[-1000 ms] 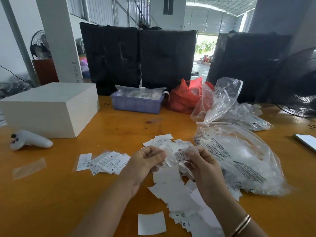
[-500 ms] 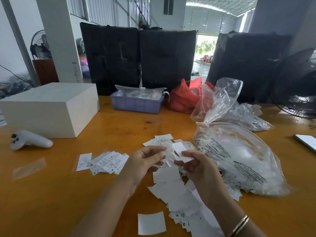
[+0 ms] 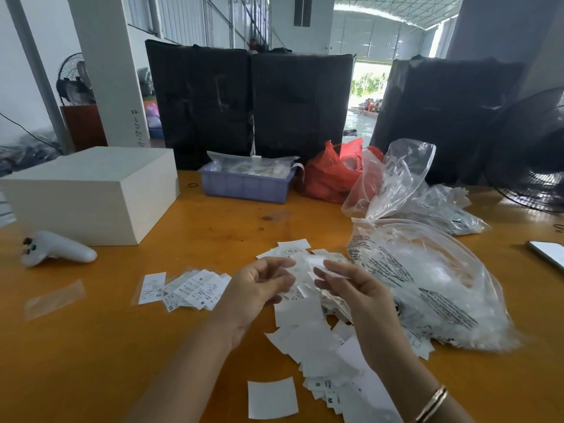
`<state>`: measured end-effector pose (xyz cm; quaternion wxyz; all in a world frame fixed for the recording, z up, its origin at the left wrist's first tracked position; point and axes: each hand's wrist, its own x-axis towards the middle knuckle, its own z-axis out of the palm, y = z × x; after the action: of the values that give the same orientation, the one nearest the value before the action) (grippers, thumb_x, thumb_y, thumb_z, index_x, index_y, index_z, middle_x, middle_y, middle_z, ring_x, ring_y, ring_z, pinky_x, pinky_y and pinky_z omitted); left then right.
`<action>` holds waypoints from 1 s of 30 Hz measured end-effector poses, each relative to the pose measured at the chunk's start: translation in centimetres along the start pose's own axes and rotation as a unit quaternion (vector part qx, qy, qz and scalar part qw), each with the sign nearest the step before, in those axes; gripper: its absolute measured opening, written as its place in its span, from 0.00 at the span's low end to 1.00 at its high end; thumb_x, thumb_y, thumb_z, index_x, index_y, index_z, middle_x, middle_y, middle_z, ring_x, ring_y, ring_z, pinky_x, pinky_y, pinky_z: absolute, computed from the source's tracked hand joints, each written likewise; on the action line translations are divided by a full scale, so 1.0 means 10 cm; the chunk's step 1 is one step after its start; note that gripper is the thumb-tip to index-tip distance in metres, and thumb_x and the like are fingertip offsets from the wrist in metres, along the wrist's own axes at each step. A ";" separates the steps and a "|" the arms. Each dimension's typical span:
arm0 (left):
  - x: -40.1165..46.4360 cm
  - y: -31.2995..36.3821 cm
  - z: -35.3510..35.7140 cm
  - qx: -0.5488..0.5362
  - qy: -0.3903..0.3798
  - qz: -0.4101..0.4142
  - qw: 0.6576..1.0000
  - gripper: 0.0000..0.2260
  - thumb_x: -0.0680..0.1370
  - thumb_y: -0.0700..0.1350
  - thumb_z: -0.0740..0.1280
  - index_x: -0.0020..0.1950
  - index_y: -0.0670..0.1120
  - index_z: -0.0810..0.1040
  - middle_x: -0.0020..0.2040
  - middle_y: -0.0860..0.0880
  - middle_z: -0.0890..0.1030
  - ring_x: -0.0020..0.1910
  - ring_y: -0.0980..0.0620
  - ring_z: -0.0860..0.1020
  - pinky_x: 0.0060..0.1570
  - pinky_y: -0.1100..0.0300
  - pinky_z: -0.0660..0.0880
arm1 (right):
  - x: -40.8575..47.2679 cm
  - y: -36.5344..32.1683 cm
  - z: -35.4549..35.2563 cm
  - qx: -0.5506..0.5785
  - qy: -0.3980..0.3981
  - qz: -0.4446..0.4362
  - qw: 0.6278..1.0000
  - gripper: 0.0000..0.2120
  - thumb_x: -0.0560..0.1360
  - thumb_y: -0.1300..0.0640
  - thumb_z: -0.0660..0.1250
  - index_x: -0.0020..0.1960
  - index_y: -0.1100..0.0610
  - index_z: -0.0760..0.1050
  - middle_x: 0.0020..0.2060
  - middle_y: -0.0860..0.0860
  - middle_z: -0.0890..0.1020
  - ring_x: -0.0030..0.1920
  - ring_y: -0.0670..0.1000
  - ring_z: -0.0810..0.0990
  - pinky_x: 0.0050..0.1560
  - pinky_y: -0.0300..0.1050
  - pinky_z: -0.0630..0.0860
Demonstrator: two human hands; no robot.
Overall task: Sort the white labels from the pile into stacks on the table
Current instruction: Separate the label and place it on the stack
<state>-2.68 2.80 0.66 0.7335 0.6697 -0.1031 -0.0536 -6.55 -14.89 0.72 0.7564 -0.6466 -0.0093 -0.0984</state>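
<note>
1. White paper or thin fabric, by the look of it: the label (image 3: 328,267) pinched in the right hand (image 3: 354,296) is a small, flat slip that should weigh next to nothing and bend at a touch.
2. The right hand grasps that label between thumb and fingertips, held up above the loose pile (image 3: 308,334) of labels that spreads beneath and behind both hands.
3. The left hand (image 3: 259,290) hangs just beside the right with its fingers loosely curled toward the label; whether it touches the label or holds anything cannot be told.
4. Further out past the left hand, a fanned stack (image 3: 189,288) of printed labels lies on the wooden table (image 3: 91,346), some showing size letters.
5. Beyond the right hand sits a clear plastic bag (image 3: 427,288) that appears to hold more white labels.
6. Handling judgement: such slips likely cling together and slide over each other, so a light pinch at one edge or corner should part a single one; a draught could scatter them.
7. A lone blank slip (image 3: 271,398) lies nearer the person, between the two forearms.
</note>
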 end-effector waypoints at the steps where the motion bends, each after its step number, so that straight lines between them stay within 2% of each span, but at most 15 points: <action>1: 0.00 0.00 0.00 0.000 -0.002 0.002 1.000 0.10 0.66 0.49 0.74 0.47 0.56 0.84 0.40 0.56 0.84 0.39 0.59 0.82 0.36 0.69 0.76 | -0.01 -0.01 0.01 0.003 0.010 -0.007 1.000 0.07 0.70 0.57 0.71 0.45 0.50 0.85 0.40 0.48 0.86 0.40 0.43 0.83 0.39 0.36 0.78; 4: 0.00 -0.01 0.00 0.018 -0.011 0.012 1.000 0.09 0.68 0.48 0.74 0.46 0.57 0.84 0.36 0.58 0.81 0.39 0.59 0.81 0.37 0.69 0.76 | -0.01 -0.01 0.01 0.032 0.028 -0.006 0.999 0.11 0.63 0.47 0.72 0.42 0.51 0.85 0.35 0.49 0.81 0.35 0.43 0.77 0.36 0.35 0.75; 8: 0.00 -0.04 0.01 0.057 -0.023 0.028 0.998 0.10 0.73 0.43 0.73 0.46 0.59 0.84 0.37 0.57 0.82 0.41 0.59 0.81 0.39 0.69 0.76 | -0.01 0.02 0.03 0.095 0.044 0.032 0.994 0.02 0.67 0.55 0.73 0.35 0.52 0.83 0.35 0.53 0.83 0.36 0.48 0.82 0.35 0.38 0.77; 10: 0.00 -0.05 0.02 0.072 -0.025 0.033 0.997 0.11 0.73 0.44 0.73 0.47 0.62 0.83 0.38 0.57 0.81 0.42 0.58 0.81 0.40 0.69 0.76 | 0.00 0.05 0.03 0.082 0.060 0.044 0.994 0.06 0.70 0.60 0.72 0.35 0.54 0.81 0.35 0.54 0.84 0.37 0.49 0.83 0.35 0.38 0.78; 12: 0.01 -0.06 0.01 0.086 -0.025 0.040 0.995 0.12 0.73 0.44 0.73 0.47 0.63 0.82 0.38 0.57 0.81 0.43 0.57 0.80 0.40 0.68 0.76 | 0.00 0.06 0.05 0.075 0.068 0.051 0.994 0.04 0.72 0.61 0.71 0.39 0.57 0.79 0.35 0.54 0.84 0.37 0.50 0.84 0.35 0.38 0.80; 15: 0.03 -0.08 0.01 0.096 -0.020 0.047 0.994 0.12 0.73 0.44 0.74 0.47 0.63 0.83 0.38 0.57 0.81 0.42 0.58 0.80 0.42 0.67 0.76 | -0.01 0.07 0.08 0.049 0.068 0.050 0.995 0.02 0.73 0.61 0.71 0.42 0.58 0.79 0.35 0.53 0.85 0.37 0.50 0.84 0.36 0.39 0.80; 18: 0.03 -0.08 0.01 0.111 -0.012 0.053 0.992 0.13 0.73 0.44 0.73 0.46 0.65 0.82 0.38 0.59 0.81 0.43 0.61 0.80 0.42 0.69 0.76 | -0.02 0.07 0.08 0.032 0.062 0.048 0.996 0.01 0.74 0.61 0.70 0.43 0.59 0.79 0.35 0.54 0.85 0.37 0.51 0.83 0.40 0.45 0.78; 21: 0.03 -0.07 0.01 0.125 -0.002 0.057 0.991 0.13 0.73 0.46 0.73 0.45 0.67 0.81 0.41 0.62 0.81 0.45 0.64 0.78 0.39 0.73 0.75 | -0.02 0.05 0.08 -0.007 0.038 0.043 0.998 0.03 0.73 0.60 0.71 0.44 0.60 0.79 0.33 0.55 0.84 0.36 0.52 0.82 0.37 0.47 0.74; 25: 0.02 -0.04 0.01 0.108 0.006 0.048 0.993 0.10 0.74 0.47 0.72 0.44 0.64 0.83 0.43 0.63 0.83 0.45 0.65 0.80 0.37 0.74 0.74 | -0.02 0.04 0.07 -0.072 0.009 0.036 0.997 0.02 0.74 0.60 0.70 0.44 0.59 0.79 0.31 0.53 0.84 0.36 0.52 0.83 0.37 0.47 0.75; 27: 0.01 -0.03 0.02 0.099 0.000 0.044 0.994 0.08 0.75 0.48 0.71 0.44 0.63 0.83 0.43 0.61 0.84 0.44 0.64 0.81 0.37 0.75 0.73 | -0.01 0.04 0.05 -0.103 -0.007 0.031 0.994 0.02 0.74 0.60 0.70 0.43 0.58 0.79 0.31 0.52 0.83 0.35 0.51 0.83 0.37 0.45 0.76; 30: 0.00 -0.03 0.03 0.113 -0.024 0.022 0.993 0.07 0.75 0.49 0.70 0.44 0.63 0.83 0.43 0.57 0.85 0.42 0.61 0.81 0.41 0.70 0.76 | -0.01 0.04 0.06 -0.140 -0.026 0.017 0.990 0.00 0.74 0.61 0.70 0.44 0.57 0.79 0.31 0.50 0.84 0.33 0.47 0.82 0.33 0.37 0.76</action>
<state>-2.71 2.47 0.41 0.6517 0.7442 -0.1407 -0.0420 -6.49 -14.26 0.37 0.6591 -0.7489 -0.0041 -0.0690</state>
